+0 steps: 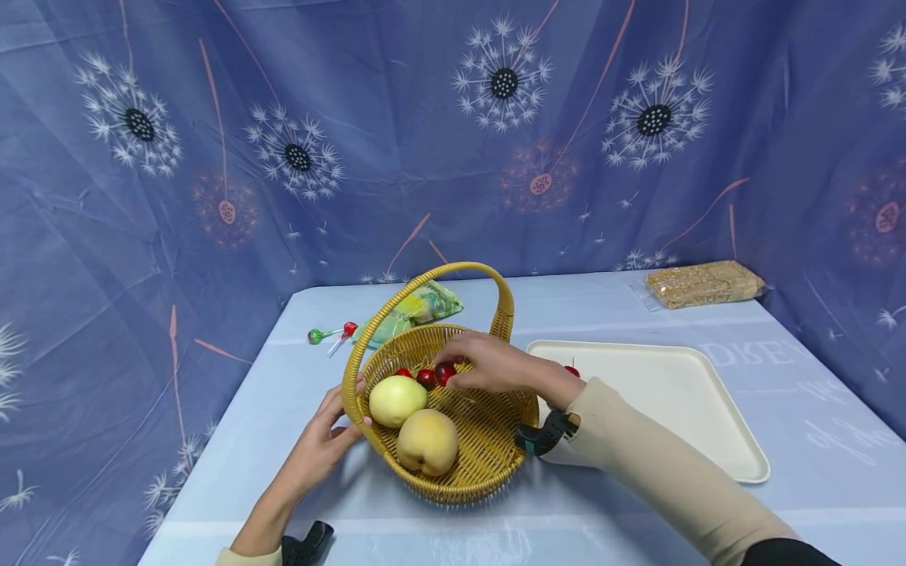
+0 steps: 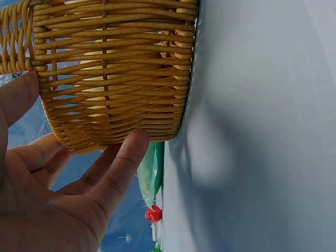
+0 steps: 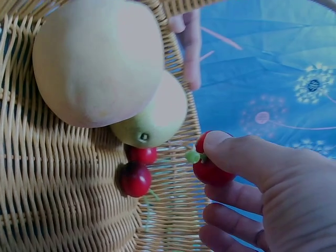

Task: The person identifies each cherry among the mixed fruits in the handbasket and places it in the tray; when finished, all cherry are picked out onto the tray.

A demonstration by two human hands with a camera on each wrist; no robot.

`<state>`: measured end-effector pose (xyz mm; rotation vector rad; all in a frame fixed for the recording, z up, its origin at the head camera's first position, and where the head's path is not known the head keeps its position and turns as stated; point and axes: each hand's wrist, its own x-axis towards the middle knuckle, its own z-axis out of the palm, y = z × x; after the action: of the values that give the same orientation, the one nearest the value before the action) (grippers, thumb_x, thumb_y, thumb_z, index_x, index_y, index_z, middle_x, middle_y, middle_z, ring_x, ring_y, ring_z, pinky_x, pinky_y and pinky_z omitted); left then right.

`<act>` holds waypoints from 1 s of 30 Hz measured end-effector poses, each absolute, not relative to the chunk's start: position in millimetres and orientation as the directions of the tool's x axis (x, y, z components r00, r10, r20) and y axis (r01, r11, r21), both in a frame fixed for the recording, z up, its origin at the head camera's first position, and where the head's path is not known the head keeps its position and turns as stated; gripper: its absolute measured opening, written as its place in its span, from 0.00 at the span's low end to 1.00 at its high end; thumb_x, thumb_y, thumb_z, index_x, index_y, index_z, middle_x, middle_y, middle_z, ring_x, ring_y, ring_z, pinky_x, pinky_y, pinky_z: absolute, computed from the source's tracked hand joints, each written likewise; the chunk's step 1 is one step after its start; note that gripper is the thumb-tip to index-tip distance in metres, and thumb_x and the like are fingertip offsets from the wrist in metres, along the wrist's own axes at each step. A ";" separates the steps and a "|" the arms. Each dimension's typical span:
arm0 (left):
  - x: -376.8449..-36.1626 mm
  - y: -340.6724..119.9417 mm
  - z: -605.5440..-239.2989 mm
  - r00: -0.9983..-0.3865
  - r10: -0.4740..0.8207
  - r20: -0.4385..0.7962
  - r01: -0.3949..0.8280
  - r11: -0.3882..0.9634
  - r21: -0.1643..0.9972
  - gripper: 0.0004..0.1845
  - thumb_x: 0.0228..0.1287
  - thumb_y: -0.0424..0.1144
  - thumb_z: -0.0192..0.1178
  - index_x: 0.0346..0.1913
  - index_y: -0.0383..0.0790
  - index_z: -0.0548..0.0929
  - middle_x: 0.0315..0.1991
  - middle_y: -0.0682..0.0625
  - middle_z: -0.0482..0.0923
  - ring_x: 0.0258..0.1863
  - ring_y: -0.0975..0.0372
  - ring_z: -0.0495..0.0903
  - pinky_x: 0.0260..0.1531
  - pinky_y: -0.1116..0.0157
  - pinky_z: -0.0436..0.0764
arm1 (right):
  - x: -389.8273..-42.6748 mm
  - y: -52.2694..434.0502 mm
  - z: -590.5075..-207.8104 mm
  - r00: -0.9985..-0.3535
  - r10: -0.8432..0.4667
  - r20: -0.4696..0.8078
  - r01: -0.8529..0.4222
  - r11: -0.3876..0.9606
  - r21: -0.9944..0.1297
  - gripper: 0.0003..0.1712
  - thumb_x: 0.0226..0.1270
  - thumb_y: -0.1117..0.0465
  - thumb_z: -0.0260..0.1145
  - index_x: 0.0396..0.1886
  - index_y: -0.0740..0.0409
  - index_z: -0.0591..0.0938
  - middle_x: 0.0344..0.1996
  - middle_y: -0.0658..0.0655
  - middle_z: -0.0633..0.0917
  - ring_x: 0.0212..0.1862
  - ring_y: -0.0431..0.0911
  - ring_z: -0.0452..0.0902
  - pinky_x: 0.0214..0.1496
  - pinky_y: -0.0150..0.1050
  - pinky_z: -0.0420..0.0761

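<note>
A woven wicker basket (image 1: 495, 440) with a hoop handle stands on the blue table. In it lie two pale yellow fruits (image 1: 427, 442) (image 1: 396, 399) and two loose red cherries (image 3: 135, 179). My right hand (image 1: 453, 374) reaches into the basket and pinches a third cherry (image 3: 212, 172) between thumb and fingers, just above the basket floor near the far rim. My left hand (image 1: 350, 413) rests against the basket's outer left wall, and its straight fingers (image 2: 123, 163) press on the weave (image 2: 115, 73).
A white tray (image 1: 672, 401) lies right of the basket with one cherry (image 1: 572, 369) at its near-left corner. Behind the basket lie a green packet (image 1: 418, 310) and lollipops (image 1: 329, 334). A grain packet (image 1: 704, 283) sits at the back right. Patterned cloth walls surround the table.
</note>
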<state>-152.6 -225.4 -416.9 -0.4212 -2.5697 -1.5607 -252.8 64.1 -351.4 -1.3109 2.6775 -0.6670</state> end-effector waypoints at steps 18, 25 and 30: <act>-151.9 -224.5 -416.1 -0.956 0.185 0.229 0.288 0.427 0.857 0.29 0.65 0.36 0.59 0.69 0.41 0.65 0.70 0.45 0.59 0.57 0.61 0.69 0.46 0.72 0.80 | -224.8 132.4 -346.4 -0.735 -0.633 0.244 -0.649 0.552 -0.524 0.21 0.59 0.52 0.69 0.54 0.46 0.81 0.43 0.43 0.81 0.45 0.43 0.74 0.44 0.40 0.76; -151.5 -224.7 -416.5 -0.956 0.179 0.231 0.288 0.436 0.853 0.29 0.65 0.36 0.58 0.69 0.40 0.65 0.70 0.45 0.58 0.57 0.64 0.68 0.46 0.72 0.79 | -220.0 162.3 -356.7 -0.799 -0.556 0.230 -0.576 0.595 -0.560 0.20 0.58 0.52 0.70 0.52 0.44 0.81 0.41 0.44 0.80 0.45 0.42 0.75 0.41 0.37 0.78; -151.5 -224.6 -416.5 -0.953 0.183 0.240 0.297 0.434 0.851 0.29 0.65 0.36 0.58 0.68 0.40 0.65 0.70 0.45 0.57 0.57 0.62 0.69 0.45 0.72 0.80 | -217.6 182.7 -368.8 -0.821 -0.516 0.245 -0.556 0.621 -0.553 0.20 0.58 0.56 0.70 0.52 0.48 0.81 0.40 0.46 0.81 0.43 0.43 0.77 0.40 0.39 0.80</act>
<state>-151.5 -224.6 -416.5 -0.4314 -2.5645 -1.5561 -217.6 182.7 -368.8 -0.9546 2.8842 -1.0183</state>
